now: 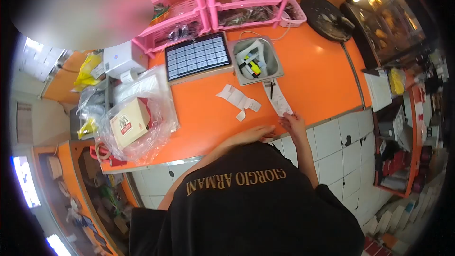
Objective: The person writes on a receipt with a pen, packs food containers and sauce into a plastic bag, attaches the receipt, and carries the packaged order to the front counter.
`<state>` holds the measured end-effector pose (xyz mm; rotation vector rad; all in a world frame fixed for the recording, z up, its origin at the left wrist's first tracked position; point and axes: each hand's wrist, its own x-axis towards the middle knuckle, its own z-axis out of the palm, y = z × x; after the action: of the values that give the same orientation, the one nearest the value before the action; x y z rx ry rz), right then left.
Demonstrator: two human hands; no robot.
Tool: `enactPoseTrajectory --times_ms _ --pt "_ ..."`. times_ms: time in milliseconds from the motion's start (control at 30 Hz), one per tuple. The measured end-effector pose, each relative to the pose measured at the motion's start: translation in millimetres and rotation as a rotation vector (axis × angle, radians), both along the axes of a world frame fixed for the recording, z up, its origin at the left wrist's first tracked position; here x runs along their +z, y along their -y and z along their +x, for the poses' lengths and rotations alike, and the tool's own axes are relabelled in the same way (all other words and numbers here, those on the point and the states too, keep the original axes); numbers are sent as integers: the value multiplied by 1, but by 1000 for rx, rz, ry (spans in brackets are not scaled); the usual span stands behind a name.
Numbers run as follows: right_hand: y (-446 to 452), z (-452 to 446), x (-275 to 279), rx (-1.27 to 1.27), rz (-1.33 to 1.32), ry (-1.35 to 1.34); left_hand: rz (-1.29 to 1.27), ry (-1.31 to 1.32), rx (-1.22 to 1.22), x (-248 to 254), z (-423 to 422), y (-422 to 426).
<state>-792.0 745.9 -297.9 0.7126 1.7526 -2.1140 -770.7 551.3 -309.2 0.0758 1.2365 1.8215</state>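
Observation:
My right hand [295, 125] is at the counter's front edge, its fingers closed on the lower end of a long printed paper receipt [276, 96]. The strip runs up to a steel container [241, 77], and a dark pen-like stick [272, 88] lies across its upper part. My left hand [256, 134] rests near the edge just left of the right one, fingers stretched out, holding nothing visible. Farther in on the counter lies a second, crumpled receipt [238, 98]. The steel container holds papers and yellow and black items I cannot make out.
A tablet with a grid of tiles [198, 56] stands behind the receipts. Pink shelves [204, 1] line the back. At left are a cream box [129, 124], plastic bags [161, 90] and a white box [125, 58]. A round black pan [322, 16] and lit display case [386, 19] stand at right.

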Motion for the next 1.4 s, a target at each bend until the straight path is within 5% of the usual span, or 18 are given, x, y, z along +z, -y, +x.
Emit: enactPoseTrajectory --times_ms 133,233,300,433,500,567,633,700,767,800,867,1033,1133,1200,1300,1333,1400 --pt "22 35 37 252 -211 13 209 256 315 19 -9 -10" --pt "33 39 44 599 -190 89 249 21 709 20 -11 18" --pt "51 36 48 652 -10 -229 104 -35 743 41 -4 41" --pt "130 10 79 593 -111 -410 90 -319 868 74 25 79" --pt "170 -5 80 691 -59 -605 -322 -804 954 83 42 108" --pt "221 -15 100 802 -101 -622 -766 -1017 1032 100 58 157" --pt "279 -25 119 972 -130 -668 -1043 -999 1302 116 79 207" --pt "335 -40 133 1070 -124 -722 -1725 -992 1345 137 101 264" --pt "383 -51 140 1513 298 -885 -1898 -856 1348 122 120 307" --pt "405 -55 138 1530 304 -895 -2057 -712 1320 118 126 323" --pt "445 -60 126 1818 627 -847 -1922 -564 1223 116 136 352" --pt "501 -58 116 1927 736 -649 -1720 -513 1175 141 154 400" --pt "520 -57 118 1921 745 -582 -1382 -519 1118 171 157 415" --pt "530 -53 120 1988 853 -706 -561 -720 999 175 156 422" --pt "535 -46 131 2017 877 -634 -768 -639 1048 127 143 458" --pt "532 -51 115 2001 781 -698 -936 -655 858 101 138 471" --pt "527 -43 121 1954 840 -693 -922 -692 847 88 131 459"
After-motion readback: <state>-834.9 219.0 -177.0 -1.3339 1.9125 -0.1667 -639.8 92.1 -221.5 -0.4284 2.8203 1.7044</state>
